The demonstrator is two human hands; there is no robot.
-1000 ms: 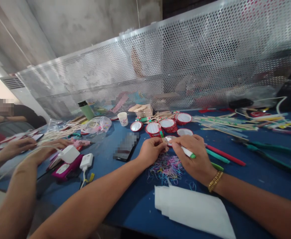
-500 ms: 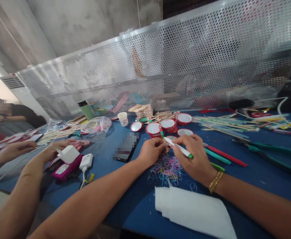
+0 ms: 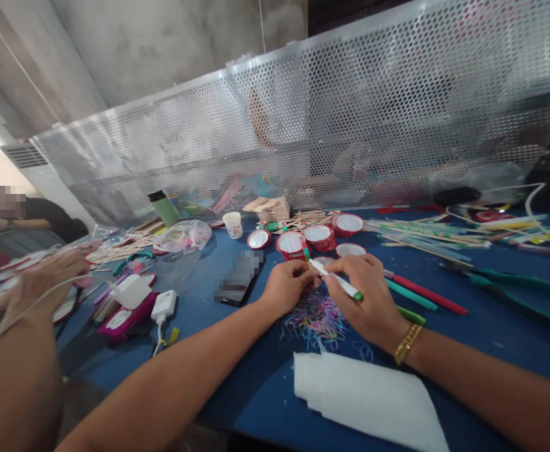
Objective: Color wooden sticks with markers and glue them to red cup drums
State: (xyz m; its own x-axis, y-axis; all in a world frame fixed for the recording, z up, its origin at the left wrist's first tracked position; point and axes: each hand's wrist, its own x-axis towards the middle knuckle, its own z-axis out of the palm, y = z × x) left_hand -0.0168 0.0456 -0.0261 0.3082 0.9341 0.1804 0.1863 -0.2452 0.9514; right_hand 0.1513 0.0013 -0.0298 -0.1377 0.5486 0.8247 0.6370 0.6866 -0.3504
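My right hand (image 3: 357, 292) is closed around a white marker (image 3: 345, 285) with a green end, its other end pointing toward my left hand. My left hand (image 3: 289, 285) pinches a thin wooden stick, mostly hidden by the fingers; a green patch (image 3: 307, 253) shows above them, close to the marker's front end. Below both hands lies a tangle of multicoloured threads (image 3: 321, 320). Just beyond them stand several red rolls (image 3: 290, 243) with white tops. A white folded sheet or bag (image 3: 364, 392) lies nearer to me.
A phone (image 3: 240, 276) lies left of my left hand. Pliers (image 3: 515, 289), a red pen (image 3: 428, 294) and many sticks (image 3: 420, 235) are at right. A paper cup (image 3: 232, 224) stands behind. At far left, a co-worker's hands (image 3: 51, 282) are near a white charger (image 3: 132, 291).
My hands, marker and stick stay nearly still. The co-worker's nearer hand has drawn left, away from the charger and pink item, toward their other hand.
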